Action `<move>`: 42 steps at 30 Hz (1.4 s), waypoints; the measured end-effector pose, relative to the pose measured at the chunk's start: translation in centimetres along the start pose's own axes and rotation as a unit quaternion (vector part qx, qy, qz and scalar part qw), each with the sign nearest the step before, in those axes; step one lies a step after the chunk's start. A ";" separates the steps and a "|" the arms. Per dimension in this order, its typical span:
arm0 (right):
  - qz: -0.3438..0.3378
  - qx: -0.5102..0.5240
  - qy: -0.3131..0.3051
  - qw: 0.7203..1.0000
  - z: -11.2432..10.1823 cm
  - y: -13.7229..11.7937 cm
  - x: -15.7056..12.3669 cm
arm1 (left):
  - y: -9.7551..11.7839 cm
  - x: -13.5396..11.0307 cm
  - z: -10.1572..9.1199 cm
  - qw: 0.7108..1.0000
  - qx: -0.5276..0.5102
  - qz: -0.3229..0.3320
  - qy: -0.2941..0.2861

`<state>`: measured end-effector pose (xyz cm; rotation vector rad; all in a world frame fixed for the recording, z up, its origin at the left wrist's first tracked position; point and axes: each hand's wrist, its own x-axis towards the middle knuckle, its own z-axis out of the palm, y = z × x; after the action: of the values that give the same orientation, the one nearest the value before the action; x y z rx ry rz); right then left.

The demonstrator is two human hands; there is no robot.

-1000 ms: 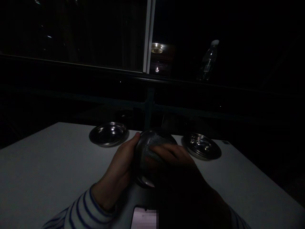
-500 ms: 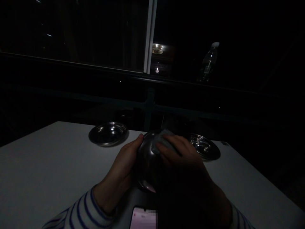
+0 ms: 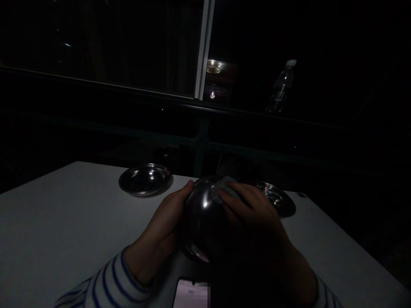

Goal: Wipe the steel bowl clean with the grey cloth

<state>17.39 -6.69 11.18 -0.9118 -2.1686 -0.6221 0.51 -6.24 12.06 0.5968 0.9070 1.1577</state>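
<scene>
So, left hand point(image 3: 167, 216) grips a dark, glossy metal bowl point(image 3: 203, 214), right hand point(image 3: 257, 209) grey cloth point(image 3: 227, 185).

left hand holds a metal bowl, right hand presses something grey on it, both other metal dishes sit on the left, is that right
Not quite: only one metal dish sits on the left; the other dish is on the right, partly behind the right hand, as the head view shows.

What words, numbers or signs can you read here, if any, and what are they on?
None can be read.
Bottle: its label is too small and dark.
Phone: the screen marks are blurred, and part is blocked out.
Table: the dark corner patch is too small to tell.
</scene>
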 end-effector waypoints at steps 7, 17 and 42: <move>-0.115 0.023 -0.022 0.993 0.1 -1.6 0.4 | 0.6 0.1 -0.1 0.999 -0.035 0.025 0.030; -0.119 0.050 -0.016 0.992 0.2 -2.2 0.2 | 0.0 0.1 -0.1 1.000 -0.018 0.009 -0.002; -0.079 0.038 -0.017 0.996 -0.1 -0.3 0.3 | 0.1 0.1 -0.3 1.000 0.006 -0.005 -0.010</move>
<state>17.04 -6.84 11.42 -0.7213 -2.2942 -0.5979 0.25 -6.13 11.97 0.6125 0.8995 1.1356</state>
